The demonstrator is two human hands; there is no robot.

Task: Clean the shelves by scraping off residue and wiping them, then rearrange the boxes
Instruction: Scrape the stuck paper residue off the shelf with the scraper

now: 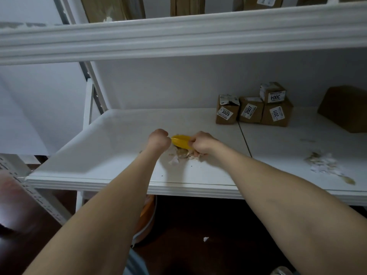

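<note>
Both of my hands hold a yellow scraper (181, 142) over the white shelf (111, 147). My left hand (159, 138) is curled round its left end and my right hand (200, 142) grips its right end. Under the scraper lies a patch of brown and white residue (181, 155), stuck or loose I cannot tell. A second patch of residue (325, 164) lies on the shelf further right. Several small cardboard boxes (251, 111) with numbered labels stand at the back of the shelf, one stacked on top of the others.
A larger brown box (346, 108) sits at the far right of the shelf. The upper shelf (178, 34) hangs overhead with more boxes on it. Below the shelf edge there is an orange and white container (148, 219) and a dark floor with a paper scrap (205, 239).
</note>
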